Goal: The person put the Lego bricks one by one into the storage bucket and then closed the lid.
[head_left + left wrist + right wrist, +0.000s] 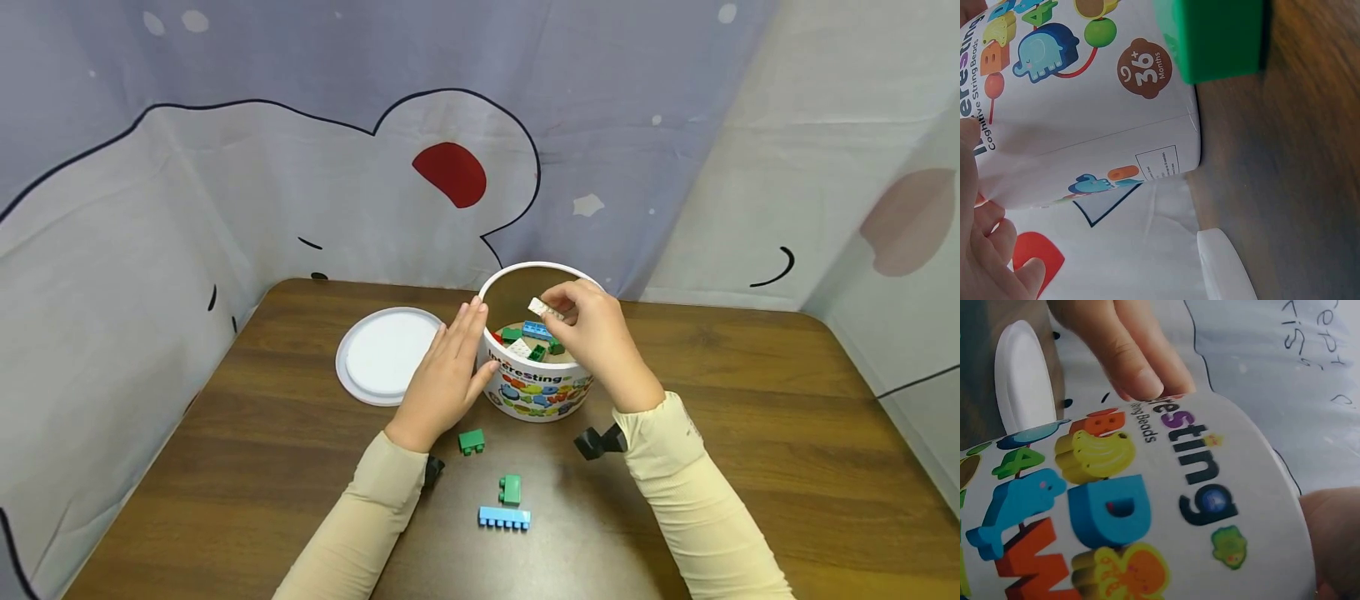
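Observation:
A round white tub [536, 392] with printed toy pictures stands open on the table, several building blocks lying on its floor. Over its mouth my right hand [596, 333] pinches a white building block [545, 309] between thumb and fingers. My left hand [446, 367], fingers straight, rests against the tub's left side. In the left wrist view part of that hand [991, 250] shows beside the tub's printed wall [1085, 125]. The right wrist view shows mostly the tub's wall [1210, 487]; the white block is hidden there.
On the table [712, 367] in front of the tub lie a green block [472, 442], a second green block [511, 489] and a long blue block [504, 517]. A white round lid [386, 354] lies left of the tub. A patterned cloth [337, 192] hangs behind.

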Tool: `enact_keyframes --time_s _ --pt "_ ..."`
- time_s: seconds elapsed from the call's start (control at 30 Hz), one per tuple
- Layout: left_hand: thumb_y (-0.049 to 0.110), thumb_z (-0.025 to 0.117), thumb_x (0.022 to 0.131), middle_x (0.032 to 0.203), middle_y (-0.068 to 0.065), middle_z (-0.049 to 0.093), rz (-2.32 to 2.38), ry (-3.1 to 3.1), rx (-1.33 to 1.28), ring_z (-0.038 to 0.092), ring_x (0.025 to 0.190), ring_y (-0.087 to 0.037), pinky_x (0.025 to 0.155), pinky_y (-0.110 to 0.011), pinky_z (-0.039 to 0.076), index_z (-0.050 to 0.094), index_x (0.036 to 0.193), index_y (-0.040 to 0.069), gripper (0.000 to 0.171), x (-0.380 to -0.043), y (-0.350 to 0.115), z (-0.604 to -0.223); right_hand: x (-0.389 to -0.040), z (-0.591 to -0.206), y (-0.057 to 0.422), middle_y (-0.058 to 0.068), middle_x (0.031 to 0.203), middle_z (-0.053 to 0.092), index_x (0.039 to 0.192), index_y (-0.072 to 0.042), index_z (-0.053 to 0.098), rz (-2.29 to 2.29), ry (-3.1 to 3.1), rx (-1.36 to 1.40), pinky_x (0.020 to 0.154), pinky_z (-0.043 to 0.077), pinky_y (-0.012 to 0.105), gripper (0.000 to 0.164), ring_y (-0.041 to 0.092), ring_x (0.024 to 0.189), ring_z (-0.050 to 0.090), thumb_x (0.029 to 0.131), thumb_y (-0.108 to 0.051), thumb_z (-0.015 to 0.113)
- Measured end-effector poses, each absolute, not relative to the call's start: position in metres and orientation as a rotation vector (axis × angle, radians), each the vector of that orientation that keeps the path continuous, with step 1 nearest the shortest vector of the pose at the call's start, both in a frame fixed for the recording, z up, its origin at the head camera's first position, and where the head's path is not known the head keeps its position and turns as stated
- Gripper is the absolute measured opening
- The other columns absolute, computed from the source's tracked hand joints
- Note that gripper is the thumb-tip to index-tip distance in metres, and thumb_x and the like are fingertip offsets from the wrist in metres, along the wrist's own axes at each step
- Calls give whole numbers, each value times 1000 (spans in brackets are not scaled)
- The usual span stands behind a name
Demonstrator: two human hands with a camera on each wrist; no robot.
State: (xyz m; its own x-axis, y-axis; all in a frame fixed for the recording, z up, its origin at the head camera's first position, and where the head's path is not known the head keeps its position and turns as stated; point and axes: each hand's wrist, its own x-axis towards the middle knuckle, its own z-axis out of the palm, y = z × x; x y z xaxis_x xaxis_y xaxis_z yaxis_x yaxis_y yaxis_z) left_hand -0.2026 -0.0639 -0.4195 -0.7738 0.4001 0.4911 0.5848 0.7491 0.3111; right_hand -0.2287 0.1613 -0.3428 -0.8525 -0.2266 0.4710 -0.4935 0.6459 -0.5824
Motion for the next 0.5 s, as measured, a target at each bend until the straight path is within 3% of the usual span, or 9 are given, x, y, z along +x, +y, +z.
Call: enact_keyframes --time_s 0.5 --pt "31 59 104 170 -7 13 -645 -2553 -753 14 155 -21 122 -53 21 16 163 7 77 -202 -64 -419 -207 -340 165 11 95 69 100 2 74 1098 -2379 581 73 59 37 13 21 84 66 88 3 68"
